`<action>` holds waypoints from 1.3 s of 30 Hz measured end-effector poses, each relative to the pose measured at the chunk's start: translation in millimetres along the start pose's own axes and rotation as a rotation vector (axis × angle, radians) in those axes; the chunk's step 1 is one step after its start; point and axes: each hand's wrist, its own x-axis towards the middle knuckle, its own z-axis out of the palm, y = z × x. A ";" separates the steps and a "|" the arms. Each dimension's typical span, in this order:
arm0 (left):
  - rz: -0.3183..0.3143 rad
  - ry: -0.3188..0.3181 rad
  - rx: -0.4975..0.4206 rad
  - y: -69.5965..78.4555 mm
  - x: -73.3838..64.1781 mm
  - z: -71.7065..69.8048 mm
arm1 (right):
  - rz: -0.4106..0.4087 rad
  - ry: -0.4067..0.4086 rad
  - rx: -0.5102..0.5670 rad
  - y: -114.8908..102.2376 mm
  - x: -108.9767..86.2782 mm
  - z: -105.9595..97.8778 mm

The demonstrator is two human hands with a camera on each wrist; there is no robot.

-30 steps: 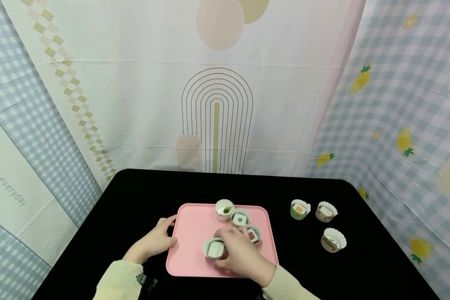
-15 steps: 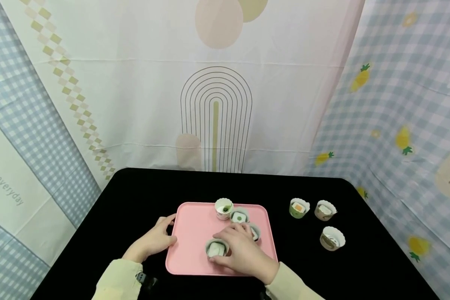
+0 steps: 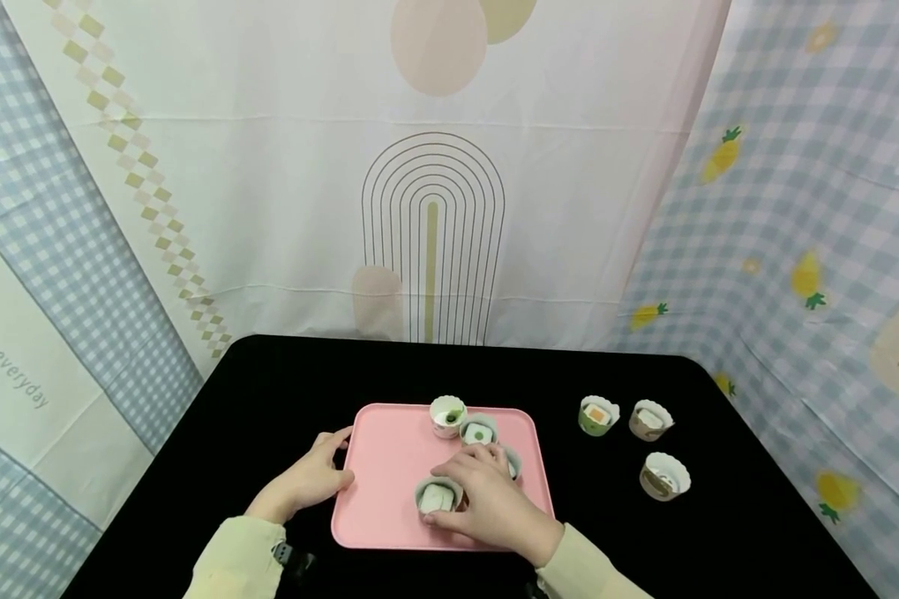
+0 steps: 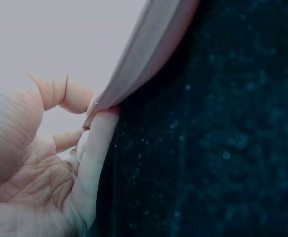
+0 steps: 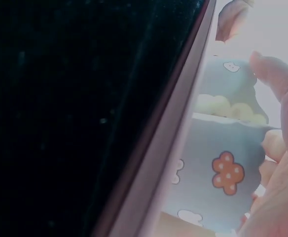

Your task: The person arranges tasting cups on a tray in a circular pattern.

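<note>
On the left, my left hand (image 3: 303,478) grips the edge of a pink tray (image 3: 389,466), thumb and fingers pinching its rim in the left wrist view. My right hand (image 3: 490,503) holds a pale paper baking cup (image 3: 438,499) with a white block in it, over the tray's front half. Behind it stand a white cup (image 3: 447,418) with something green inside and a cup with a green-dotted white block (image 3: 479,433). My right fingers partly hide another cup (image 3: 514,462). In the right wrist view a grey paper cup (image 5: 218,173) shows an orange flower print.
To the right of the tray, on the black tabletop (image 3: 569,516), stand a green cup (image 3: 598,416) with an orange-marked block, a brown-patterned cup (image 3: 650,421) and another brown-patterned cup (image 3: 664,477). Patterned cloths (image 3: 285,208) hang behind and beside the table.
My right hand and its cup have shifted slightly right over the tray, covering more of the cup beside it. My left hand has stayed at the tray's edge.
</note>
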 end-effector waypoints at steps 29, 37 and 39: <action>0.006 0.007 0.019 2.7 -2.2 -0.5 | 0.190 0.226 0.133 53.9 -43.7 -45.3; 0.003 0.012 0.004 2.5 -1.7 0.5 | 0.222 0.282 0.079 77.0 -59.6 -54.1; 0.003 0.013 0.006 2.6 -1.9 0.5 | 0.232 0.297 0.075 83.3 -64.3 -58.6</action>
